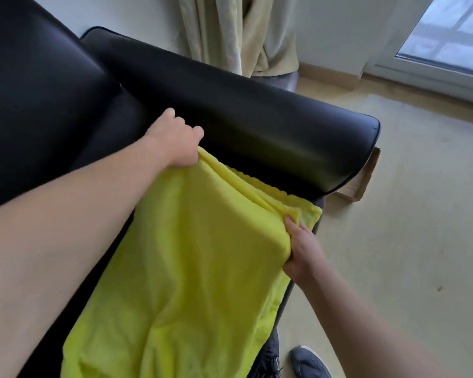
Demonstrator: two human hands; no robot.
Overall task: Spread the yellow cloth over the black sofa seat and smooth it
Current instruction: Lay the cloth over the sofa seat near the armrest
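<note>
The yellow cloth lies along the black sofa seat, from the armrest down to the bottom of the view. My left hand grips the cloth's far corner, close to the armrest and the backrest. At the seat's front edge my right hand pinches the cloth's other far corner, where the fabric bunches into folds. A few ridges run between the two hands; the lower part sags with soft wrinkles.
The padded black armrest runs across just beyond the cloth. The backrest rises at left. Pale curtains hang behind, a glass door is at top right. Beige floor lies right; my shoes stand at the bottom.
</note>
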